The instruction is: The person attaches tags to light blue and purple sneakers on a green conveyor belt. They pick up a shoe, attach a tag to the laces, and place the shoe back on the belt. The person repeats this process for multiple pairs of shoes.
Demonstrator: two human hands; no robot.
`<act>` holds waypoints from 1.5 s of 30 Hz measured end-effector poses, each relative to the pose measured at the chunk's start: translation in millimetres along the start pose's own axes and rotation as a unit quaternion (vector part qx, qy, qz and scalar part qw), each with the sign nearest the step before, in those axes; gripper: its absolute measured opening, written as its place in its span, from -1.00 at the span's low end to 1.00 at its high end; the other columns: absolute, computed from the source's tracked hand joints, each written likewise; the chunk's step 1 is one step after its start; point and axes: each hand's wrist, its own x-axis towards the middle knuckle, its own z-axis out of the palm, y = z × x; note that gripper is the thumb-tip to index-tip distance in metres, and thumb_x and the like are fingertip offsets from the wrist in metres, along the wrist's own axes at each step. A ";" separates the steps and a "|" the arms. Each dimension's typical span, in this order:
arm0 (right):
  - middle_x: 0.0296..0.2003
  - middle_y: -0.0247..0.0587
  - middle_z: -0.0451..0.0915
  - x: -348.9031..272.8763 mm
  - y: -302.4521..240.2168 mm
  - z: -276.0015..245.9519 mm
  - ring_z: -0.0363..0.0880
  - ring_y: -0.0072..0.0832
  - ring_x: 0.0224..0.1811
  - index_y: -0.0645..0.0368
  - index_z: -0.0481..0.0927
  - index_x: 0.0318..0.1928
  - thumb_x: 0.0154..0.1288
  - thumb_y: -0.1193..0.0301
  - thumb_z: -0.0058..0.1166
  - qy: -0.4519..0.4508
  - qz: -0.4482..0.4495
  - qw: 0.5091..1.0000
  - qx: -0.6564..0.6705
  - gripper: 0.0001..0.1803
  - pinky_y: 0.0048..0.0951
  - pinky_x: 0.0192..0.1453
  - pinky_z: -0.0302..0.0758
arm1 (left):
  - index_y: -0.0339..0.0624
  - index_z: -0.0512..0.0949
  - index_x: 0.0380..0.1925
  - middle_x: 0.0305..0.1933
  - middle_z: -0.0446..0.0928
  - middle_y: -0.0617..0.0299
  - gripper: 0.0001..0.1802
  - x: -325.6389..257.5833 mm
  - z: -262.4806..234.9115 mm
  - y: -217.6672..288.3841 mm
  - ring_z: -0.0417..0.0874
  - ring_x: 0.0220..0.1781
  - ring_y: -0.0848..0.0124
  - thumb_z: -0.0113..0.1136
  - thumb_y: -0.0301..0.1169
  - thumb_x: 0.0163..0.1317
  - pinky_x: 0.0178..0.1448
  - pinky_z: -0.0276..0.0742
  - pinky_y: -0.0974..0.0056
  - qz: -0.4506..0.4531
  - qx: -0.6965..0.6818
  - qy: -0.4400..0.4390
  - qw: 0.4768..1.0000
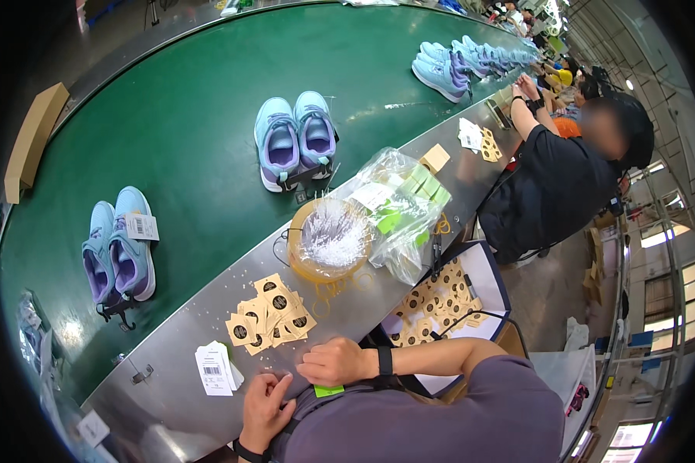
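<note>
My right hand (334,362) is closed at the near edge of the metal ledge, its fingers curled in. A bright green tag (329,390) shows just below it, against my shirt; whether the hand grips it I cannot tell. Close by on the left, my left hand (265,407) has its fingers bent together, and what they hold, if anything, is too small to see. Beyond the hands lies a loose pile of tan tags with black circles (272,315). White barcode tags (217,370) are stacked to the left of that pile.
A round yellow container (305,266) of clear plastic fasteners stands beside a plastic bag (409,197) of green tags. An open box (486,282) of tan tags sits at right. Blue shoe pairs (296,140) rest on the green belt (201,131). A co-worker (552,174) sits further right.
</note>
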 end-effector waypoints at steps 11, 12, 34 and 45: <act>-0.60 -0.43 0.31 1.0 -4.7 -0.9 0.43 -0.54 -0.60 0.04 0.42 -0.49 0.01 0.36 0.16 0.009 0.008 1.000 0.006 -0.84 -0.49 -0.61 0.37 | -0.20 0.56 -0.10 -0.30 0.36 0.16 -0.42 -0.2 -1.1 -1.4 0.42 -0.40 0.31 0.36 -0.53 -0.30 -0.35 0.40 0.28 0.001 0.009 0.001 1.000; -0.61 -0.43 0.31 1.2 -5.3 -1.1 0.42 -0.54 -0.60 0.04 0.41 -0.50 0.01 0.36 0.16 0.024 0.005 1.000 0.007 -0.83 -0.48 -0.61 0.36 | -0.20 0.56 -0.10 -0.30 0.36 0.15 -0.42 -0.1 -0.8 -1.0 0.42 -0.40 0.31 0.36 -0.53 -0.30 -0.35 0.40 0.28 0.011 0.012 0.003 1.000; -0.56 -0.47 0.39 -0.1 -0.3 2.2 0.45 -0.60 -0.56 0.03 0.54 -0.37 -0.04 0.37 0.21 -0.026 0.002 1.000 -0.002 -0.83 -0.54 -0.61 0.34 | -0.19 0.57 -0.12 -0.29 0.34 0.17 -0.42 -4.1 3.1 -9.5 0.43 -0.46 0.34 0.36 -0.55 -0.33 -0.38 0.40 0.29 -0.011 0.006 0.005 1.000; -0.59 -0.41 0.30 1.8 -2.4 2.6 0.42 -0.54 -0.60 0.06 0.41 -0.49 0.00 0.37 0.17 0.007 0.003 1.000 -0.003 -0.83 -0.49 -0.60 0.37 | -0.17 0.57 -0.11 -0.30 0.34 0.17 -0.41 1.3 -1.4 -3.2 0.41 -0.41 0.31 0.37 -0.52 -0.33 -0.34 0.39 0.26 -0.003 0.014 -0.001 1.000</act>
